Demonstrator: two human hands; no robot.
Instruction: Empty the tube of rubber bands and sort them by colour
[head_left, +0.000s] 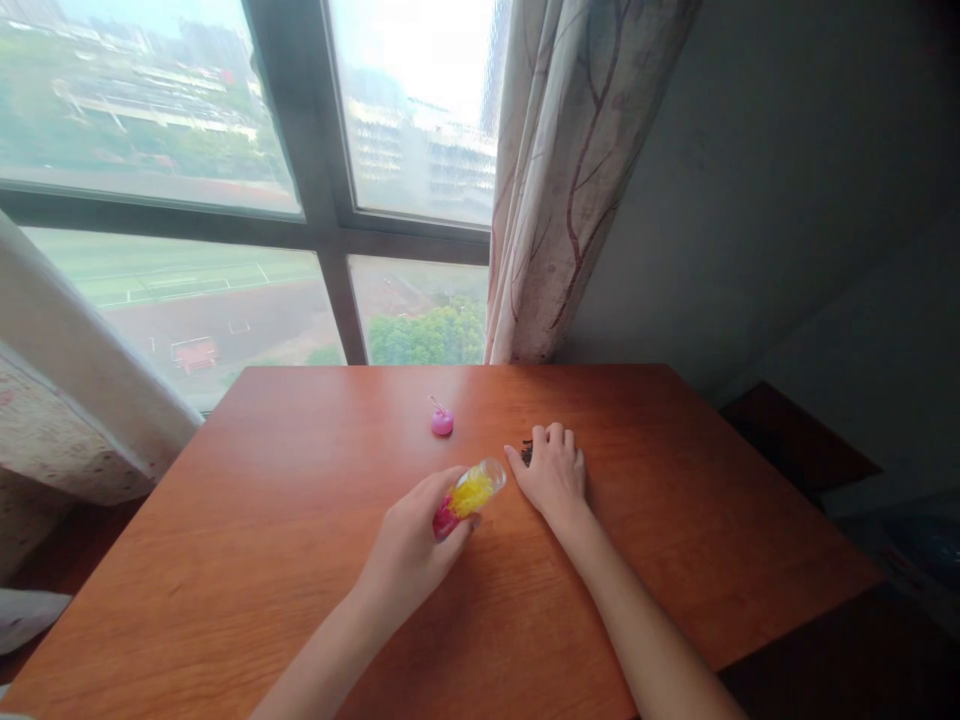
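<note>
In the head view, my left hand point(420, 525) is wrapped round a small clear jar point(491, 473), tilted with its mouth toward the upper right. Yellow stringy pieces point(472, 492) fill its upper part, with pink-red ones point(447, 518) below. My right hand point(553, 470) rests on the tabletop, cupped palm down with the thumb spread away from the bent fingers. A small heap of thin dark pieces point(527, 453) shows between thumb and forefinger; the rest is hidden under the hand. Beyond the jar sits a round pink piece point(442, 422) with a thin stem, like a cherry-shaped lid.
Both hands work above a reddish-brown wooden table point(300, 480). Its far edge meets a large window point(322, 230) and a patterned curtain point(570, 170). Another curtain point(90, 380) hangs at the left, and a grey wall point(750, 200) stands to the right.
</note>
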